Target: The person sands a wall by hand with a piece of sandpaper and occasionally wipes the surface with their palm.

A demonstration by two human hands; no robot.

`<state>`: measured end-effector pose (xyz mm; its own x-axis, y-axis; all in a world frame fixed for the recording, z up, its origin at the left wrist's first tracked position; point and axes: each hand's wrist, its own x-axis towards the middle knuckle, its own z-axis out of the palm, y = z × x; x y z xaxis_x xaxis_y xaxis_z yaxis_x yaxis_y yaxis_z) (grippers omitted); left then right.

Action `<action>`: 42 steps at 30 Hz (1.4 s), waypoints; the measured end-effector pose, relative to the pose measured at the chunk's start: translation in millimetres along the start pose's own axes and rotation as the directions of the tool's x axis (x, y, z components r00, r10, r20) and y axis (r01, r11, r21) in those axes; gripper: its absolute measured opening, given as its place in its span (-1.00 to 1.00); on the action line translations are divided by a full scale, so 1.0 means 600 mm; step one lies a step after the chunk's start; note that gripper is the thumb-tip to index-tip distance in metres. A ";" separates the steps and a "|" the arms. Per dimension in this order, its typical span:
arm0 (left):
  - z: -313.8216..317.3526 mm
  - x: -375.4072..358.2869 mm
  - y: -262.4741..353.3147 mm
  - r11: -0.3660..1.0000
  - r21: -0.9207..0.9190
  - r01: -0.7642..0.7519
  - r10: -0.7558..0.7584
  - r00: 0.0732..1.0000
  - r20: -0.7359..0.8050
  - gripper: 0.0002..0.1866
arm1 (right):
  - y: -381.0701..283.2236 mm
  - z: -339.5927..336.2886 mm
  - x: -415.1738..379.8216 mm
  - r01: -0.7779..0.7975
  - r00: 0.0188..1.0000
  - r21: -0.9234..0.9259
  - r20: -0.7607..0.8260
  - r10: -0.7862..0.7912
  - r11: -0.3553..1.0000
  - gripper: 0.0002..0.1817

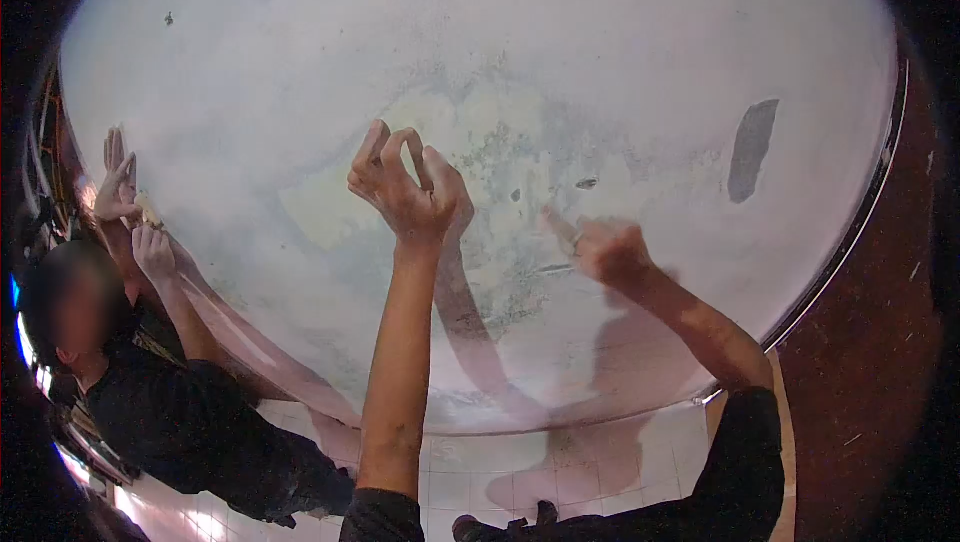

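My left hand (pixel 408 187) is raised in front of a large pale panel (pixel 330 32), its fingers bent with gaps between them and nothing visible in them. To its right, my right hand (pixel 608 247) is slightly blurred, its index finger stretched toward the panel and the other fingers curled. That fingertip is near a small dark chip (pixel 586 183) and a thin dark scratch (pixel 560 268). A cream-yellow worn patch (pixel 320 204) with grey speckles spreads around both hands.
At the left, another person (pixel 200 422) in dark clothing has both hands at the panel's edge, holding a small yellowish piece (pixel 148 210). A dark grey oblong patch (pixel 752 152) marks the panel's right side. White tiles (pixel 450 472) lie below; a reddish-brown surface (pixel 860 372) borders the right.
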<state>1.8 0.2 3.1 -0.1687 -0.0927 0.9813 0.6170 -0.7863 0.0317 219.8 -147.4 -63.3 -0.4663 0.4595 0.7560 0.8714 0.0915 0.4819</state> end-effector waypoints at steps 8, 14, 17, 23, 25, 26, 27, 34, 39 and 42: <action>0.002 -0.001 -0.003 1.000 0.000 -0.003 0.003 1.000 -0.011 -0.69 | 0.021 -0.014 0.017 -0.190 0.980 -0.054 -0.079 0.185 0.980 -0.51; 0.001 0.003 0.002 1.000 0.001 0.020 -0.020 1.000 0.004 -0.73 | 0.032 -0.028 0.040 -0.218 0.964 0.041 -0.148 0.222 0.975 -0.64; -0.001 0.001 0.003 0.999 0.001 0.032 -0.032 0.999 0.005 -0.73 | 0.022 0.008 0.014 -0.191 0.975 0.064 -0.105 0.197 0.979 -0.81; 0.003 0.002 0.000 1.000 0.002 0.001 -0.001 1.000 -0.017 -0.73 | 0.039 -0.024 0.027 -0.131 0.979 0.043 -0.155 0.136 0.990 -0.44; 0.004 0.002 0.000 1.000 -0.004 -0.012 0.012 0.999 -0.030 -0.72 | 0.040 0.020 0.002 -0.094 0.978 0.083 -0.176 0.107 0.992 -0.36; 0.005 0.005 0.001 1.000 -0.009 -0.015 0.014 0.999 -0.033 -0.72 | 0.022 0.031 -0.007 -0.060 0.986 0.103 -0.148 0.075 0.993 -0.38; 0.002 0.004 0.001 1.000 -0.015 -0.018 0.017 0.999 -0.028 -0.72 | 0.015 0.022 -0.006 -0.018 0.994 0.086 -0.110 0.027 0.996 -0.40; 0.005 0.000 -0.001 1.000 0.016 -0.003 0.003 1.000 -0.018 -0.69 | 0.036 0.003 0.006 -0.033 0.994 0.032 -0.102 0.036 0.999 -0.78; 0.006 0.002 -0.004 1.000 0.013 -0.021 0.022 1.000 -0.013 -0.68 | 0.059 -0.029 0.023 -0.136 0.980 0.029 -0.145 0.139 0.990 -0.40; 0.001 0.005 0.006 0.999 -0.014 0.036 -0.037 0.999 -0.014 -0.73 | 0.030 0.005 0.014 -0.065 0.980 0.127 -0.179 0.088 0.990 -0.47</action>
<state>4.1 -2.8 6.0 -0.2018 -0.0725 0.9767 0.5997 -0.7976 0.0647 232.2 -139.3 -49.8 -0.4077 0.2998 0.8625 0.9123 0.1725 0.3713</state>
